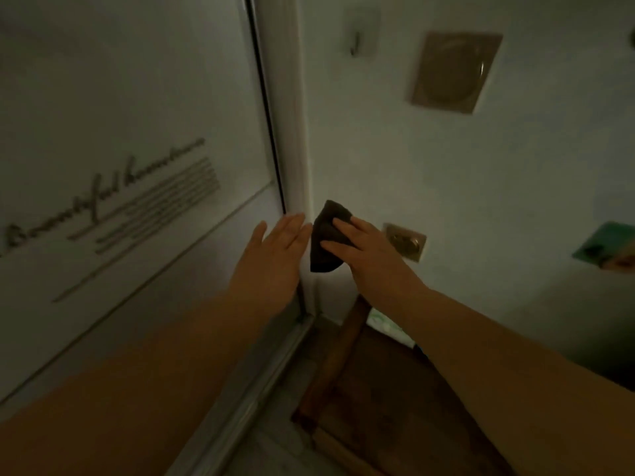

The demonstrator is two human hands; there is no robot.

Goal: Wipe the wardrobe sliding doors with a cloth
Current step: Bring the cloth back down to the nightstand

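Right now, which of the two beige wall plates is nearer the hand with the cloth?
The smaller, lower wall plate, just beyond the right hand that holds the dark cloth; the larger plate sits much higher up.

The tight corner between the sliding door and the wall is filled by the white upright frame. It is crowded further by the flat left hand and by the right hand, in which the dark cloth is held. Broad free surface is offered leftward and upward on the door and higher on the wall, where only a small hook and a square plate are fixed. Lower passage is hemmed in by a socket just beside the right hand, wooden furniture beneath it and the floor track.
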